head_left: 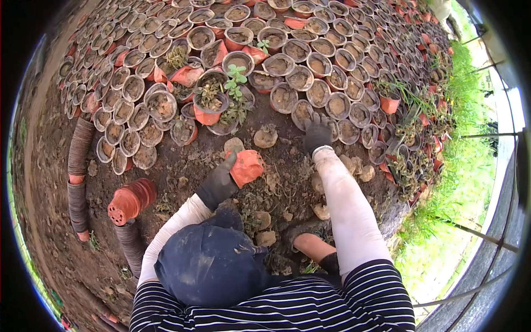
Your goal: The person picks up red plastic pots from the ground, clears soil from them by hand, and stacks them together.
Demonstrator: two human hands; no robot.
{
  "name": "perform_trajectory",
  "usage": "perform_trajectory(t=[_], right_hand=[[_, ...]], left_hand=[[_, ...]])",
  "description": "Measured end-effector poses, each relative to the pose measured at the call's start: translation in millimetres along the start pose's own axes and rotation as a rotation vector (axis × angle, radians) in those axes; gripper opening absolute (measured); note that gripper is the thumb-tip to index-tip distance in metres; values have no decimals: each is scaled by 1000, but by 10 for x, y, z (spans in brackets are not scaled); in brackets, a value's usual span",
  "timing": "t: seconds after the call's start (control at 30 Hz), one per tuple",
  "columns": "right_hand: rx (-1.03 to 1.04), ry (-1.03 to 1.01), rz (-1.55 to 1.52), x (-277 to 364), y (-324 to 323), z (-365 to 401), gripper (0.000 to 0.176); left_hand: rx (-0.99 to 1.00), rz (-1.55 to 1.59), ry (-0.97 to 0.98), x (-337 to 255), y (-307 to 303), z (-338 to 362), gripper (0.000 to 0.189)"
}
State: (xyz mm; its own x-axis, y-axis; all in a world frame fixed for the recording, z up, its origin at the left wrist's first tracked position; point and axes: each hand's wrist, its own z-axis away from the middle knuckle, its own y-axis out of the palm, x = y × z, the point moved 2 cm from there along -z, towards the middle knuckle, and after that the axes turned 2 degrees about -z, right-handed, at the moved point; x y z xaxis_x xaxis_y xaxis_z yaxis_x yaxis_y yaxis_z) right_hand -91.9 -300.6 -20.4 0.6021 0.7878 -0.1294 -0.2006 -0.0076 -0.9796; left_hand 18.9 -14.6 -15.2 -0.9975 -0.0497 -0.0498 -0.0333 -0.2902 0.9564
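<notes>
My left hand [218, 182], in a dark glove, grips a crumpled red plastic plant pot [246, 167] above the bare soil. Farther forward and to the right, my right hand [319, 134], also gloved, has its fingers at the rim of a soil-filled plant pot [332, 128] at the front edge of the packed rows. The palm side of this hand is hidden. Beside it stands another soil-filled pot [301, 110]. Bare round soil clods lie between my hands, one [265, 138] just in front of the red pot.
Rows of soil-filled pots [318, 65] spread ahead, with a leafy seedling [236, 80] among them. To the left lie a stack of red pots [133, 200] and long nested dark pot stacks [81, 146]. More clods [354, 165] lie near my right forearm. Grass [448, 182] borders the right side.
</notes>
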Motion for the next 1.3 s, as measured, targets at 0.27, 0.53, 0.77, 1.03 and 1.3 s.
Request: perform_trajectory(t=[0.27,0.53,0.77,1.03,1.3], right_hand=[[-149,-90,-801,-358,1,154,21],[116,-43,-1652,378,-690,1035,23],[-48,91,-1505,551,-133,1012,24],[-228,-137,-1326,944,-637,1147,77],[-197,-21,-1495,788,-649,1028,34]], left_hand=[[-363,-1636,489,-211,-309,80,39],[-151,-1852,366,-69,326,-128,39],[-79,-1974,228,63,257,35,65],[-222,-1912,218,33,32,-11,64],[-15,-2092,394,161,120,30,62]])
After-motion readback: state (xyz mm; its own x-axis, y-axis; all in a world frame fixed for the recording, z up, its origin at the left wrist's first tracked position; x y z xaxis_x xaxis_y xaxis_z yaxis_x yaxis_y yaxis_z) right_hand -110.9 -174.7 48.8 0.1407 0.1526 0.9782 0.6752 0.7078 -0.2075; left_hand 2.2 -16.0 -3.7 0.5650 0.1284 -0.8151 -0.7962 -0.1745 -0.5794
